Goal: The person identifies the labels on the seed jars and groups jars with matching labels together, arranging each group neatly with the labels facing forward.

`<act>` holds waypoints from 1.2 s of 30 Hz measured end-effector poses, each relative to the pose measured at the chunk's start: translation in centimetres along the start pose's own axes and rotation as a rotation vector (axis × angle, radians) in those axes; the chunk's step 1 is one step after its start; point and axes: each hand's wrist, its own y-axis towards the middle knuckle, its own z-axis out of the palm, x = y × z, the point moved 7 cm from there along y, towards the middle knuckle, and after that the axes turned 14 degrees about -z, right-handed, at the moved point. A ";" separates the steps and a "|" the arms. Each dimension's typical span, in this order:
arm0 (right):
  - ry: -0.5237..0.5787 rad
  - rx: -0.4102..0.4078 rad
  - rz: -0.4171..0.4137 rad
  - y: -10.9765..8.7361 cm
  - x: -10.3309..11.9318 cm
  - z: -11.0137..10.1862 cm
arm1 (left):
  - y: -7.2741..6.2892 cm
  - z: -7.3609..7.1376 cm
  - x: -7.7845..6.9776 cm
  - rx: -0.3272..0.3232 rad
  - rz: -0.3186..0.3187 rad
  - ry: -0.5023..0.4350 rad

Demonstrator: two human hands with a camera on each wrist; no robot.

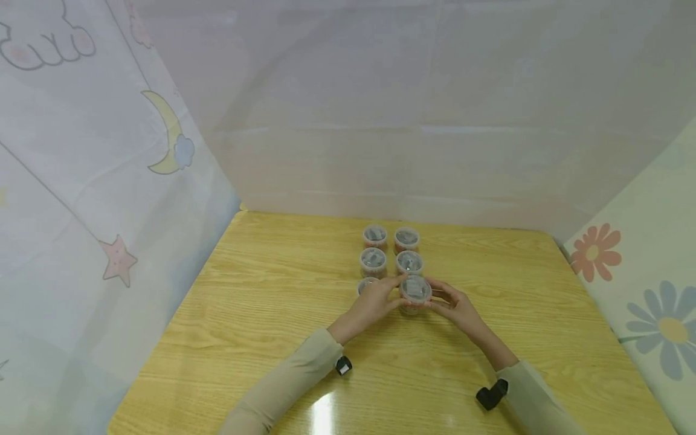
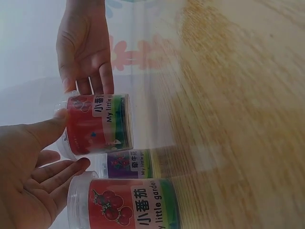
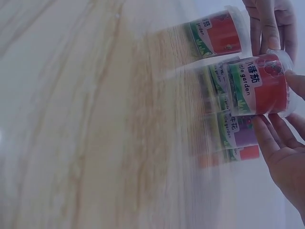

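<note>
A clear plastic jar (image 1: 415,290) with a clear lid and a red label reading "My little garden" is held between both hands, its base slightly above the table. My left hand (image 1: 376,302) grips it from the left, with thumb and fingers at the lid end. On the opposite side, my right hand (image 1: 458,309) grips the same jar with its thumb and fingers. A second red-labelled jar (image 2: 126,205) stands beside my left hand, which partly covers it in the head view. Behind the held jar is a purple-labelled jar (image 3: 238,129).
Further lidded jars stand in two columns toward the back, including a left middle jar (image 1: 373,260) and a back right jar (image 1: 406,237). The wooden table (image 1: 261,290) meets a pale backdrop (image 1: 348,163) at its far edge. Patterned sheets hang at both sides.
</note>
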 end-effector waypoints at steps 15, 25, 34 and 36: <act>-0.038 0.012 -0.032 -0.4 -0.9 0.1 | -0.1 0.6 -0.2 -0.033 0.069 0.124; -0.037 0.008 0.003 -0.5 -1.3 0.2 | -0.1 1.0 0.0 -0.037 0.083 0.151; -0.059 0.008 0.020 -0.6 -1.7 0.3 | 0.0 1.2 0.0 -0.014 0.068 0.189; -0.074 0.012 0.017 -0.6 -1.7 0.2 | 0.1 1.2 0.0 -0.016 0.069 0.192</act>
